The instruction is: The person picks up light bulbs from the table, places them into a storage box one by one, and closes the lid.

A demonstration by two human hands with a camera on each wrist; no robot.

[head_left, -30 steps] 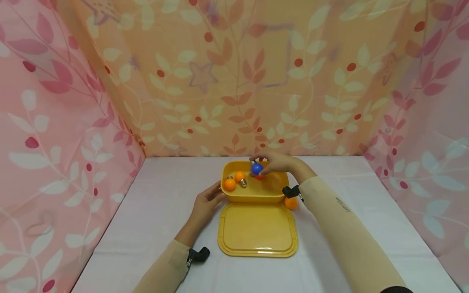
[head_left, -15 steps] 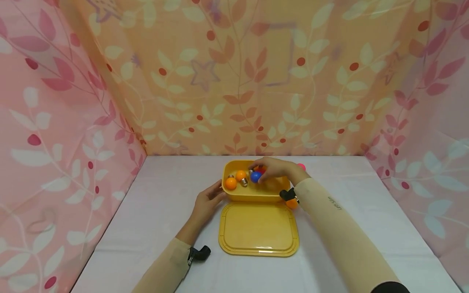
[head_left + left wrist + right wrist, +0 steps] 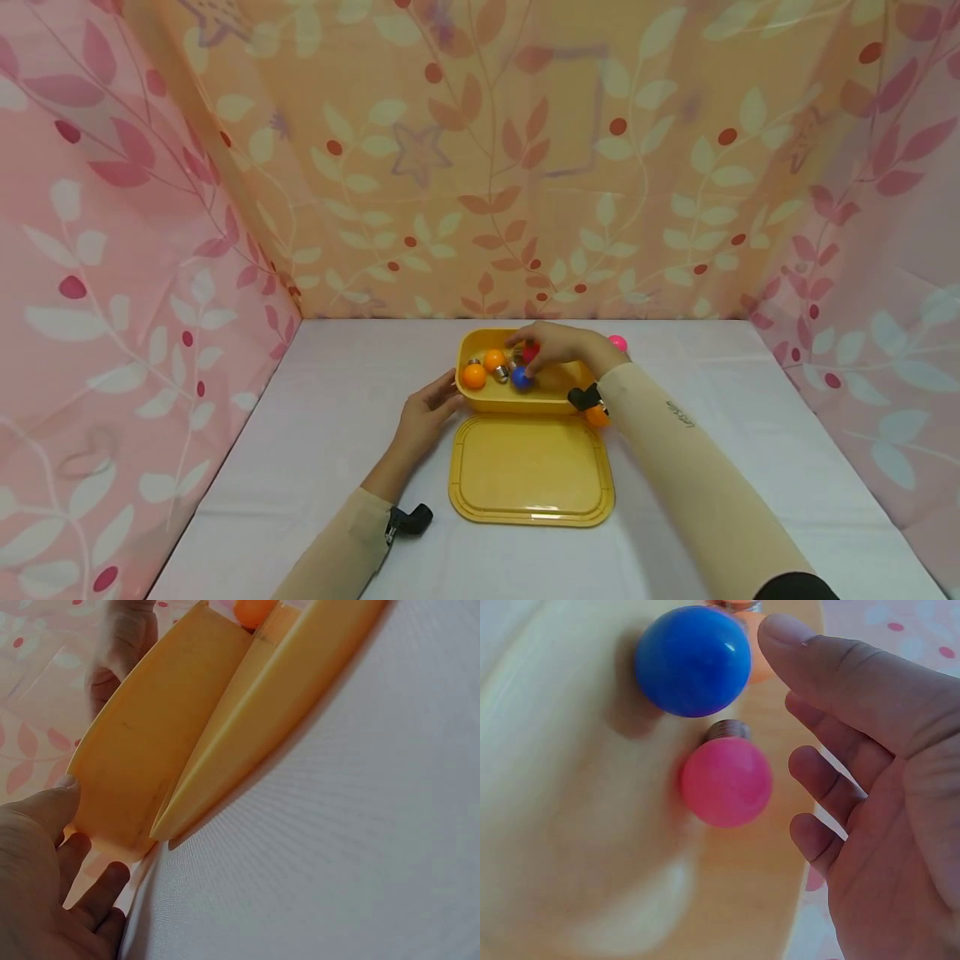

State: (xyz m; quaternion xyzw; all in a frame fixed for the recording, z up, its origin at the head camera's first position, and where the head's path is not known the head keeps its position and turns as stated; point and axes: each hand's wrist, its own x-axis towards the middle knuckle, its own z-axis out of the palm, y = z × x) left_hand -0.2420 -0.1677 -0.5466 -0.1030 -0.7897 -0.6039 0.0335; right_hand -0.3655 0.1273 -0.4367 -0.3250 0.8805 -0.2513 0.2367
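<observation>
A yellow plastic box (image 3: 517, 407) stands at the middle of the table. My left hand (image 3: 420, 417) rests against its left end, thumb at the rim in the left wrist view. Inside the box my right hand (image 3: 558, 343) hovers, its fingers loosely bent. A blue light bulb (image 3: 694, 661) lies by the thumb tip, with a small gap showing in the right wrist view. Beside it sits a pink-red light bulb (image 3: 726, 782), partly hidden by the hand in the head view. Two orange light bulbs, a left one (image 3: 474, 376) and a right one (image 3: 494, 360), lie at the box's left.
The box's yellow lid (image 3: 532, 471) lies flat in front of it. Outside, an orange ball-shaped bulb (image 3: 597, 416) is at the front right corner, partly hidden by the right wrist camera, and a pink one (image 3: 618, 342) is behind the right wrist. Patterned cloth walls surround the white table.
My right hand has lowered the blue bulb into the box, and it now lies apart from the thumb. The pink bulb behind the wrist has come into sight. My left hand has stayed put.
</observation>
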